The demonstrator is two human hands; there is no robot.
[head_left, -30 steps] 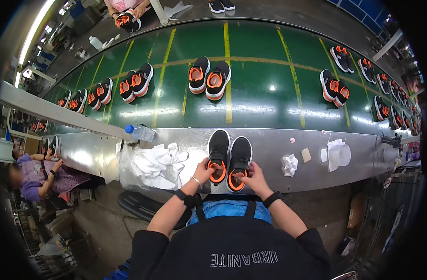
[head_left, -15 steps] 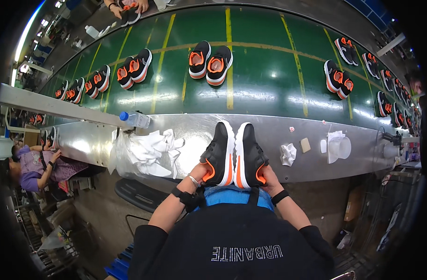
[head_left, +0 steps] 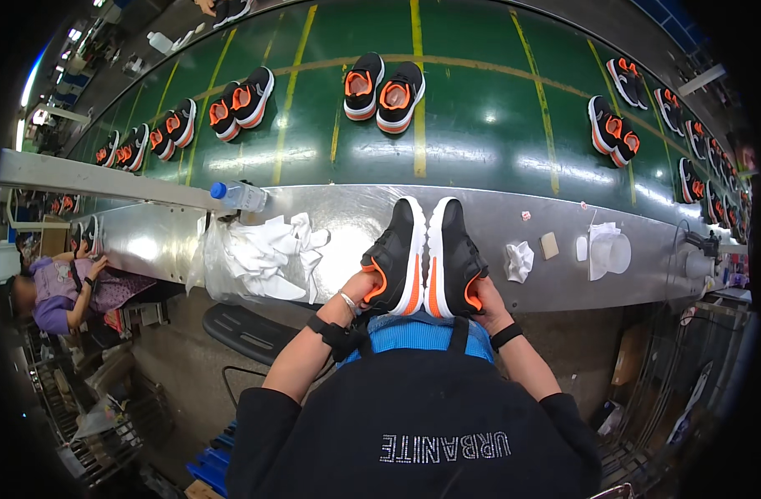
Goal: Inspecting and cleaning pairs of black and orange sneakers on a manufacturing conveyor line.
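Observation:
A pair of black sneakers with white soles and orange linings is held side by side over the near edge of the steel table, toes pointing away from me. My left hand (head_left: 360, 289) grips the left sneaker (head_left: 390, 249) at its heel opening, fingers partly hidden inside. At the heel opening of the right sneaker (head_left: 459, 247), my right hand (head_left: 489, 303) keeps a similar hold. The soles face each other, close together with a narrow gap toward the toes.
Beyond the steel table (head_left: 347, 208) runs a green conveyor belt (head_left: 472, 108) carrying several sneaker pairs. White crumpled cloths (head_left: 268, 254) and a blue-capped bottle (head_left: 239, 196) lie left; crumpled paper (head_left: 519, 261), a beige block (head_left: 549, 245) and a white cup (head_left: 611, 253) lie right. A co-worker (head_left: 64, 287) sits far left.
The view has shifted slightly, so the table and belt appear higher. Both hands keep their hold on the sneakers. The far person's hands have mostly left the top edge.

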